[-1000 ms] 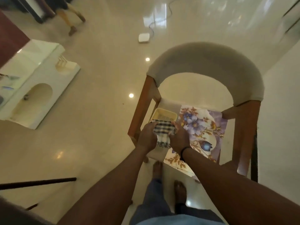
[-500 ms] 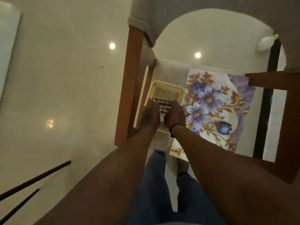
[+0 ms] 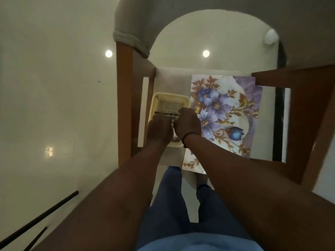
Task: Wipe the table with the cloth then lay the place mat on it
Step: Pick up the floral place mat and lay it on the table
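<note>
Both hands (image 3: 174, 126) on cloth (image 3: 173, 118) in basket (image 3: 169, 97)

Both my forearms reach forward and down, converging. My left hand (image 3: 159, 129) lies palm down, knuckles up, fingers bent forward. My right hand (image 3: 187, 124) sits just beside it, nearly touching, its grip curled downward, a dark band round the wrist.

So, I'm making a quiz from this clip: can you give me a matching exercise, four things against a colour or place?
Things:
1. cloth
2. basket
3. place mat
4. wristband

Descriptions:
A. black, on the right arm
B. cream plastic mesh
C. purple flowers, right of the basket
D. checked, under both hands, in the basket

Pairs: 1-D, 2-B, 3-C, 4-A
</note>
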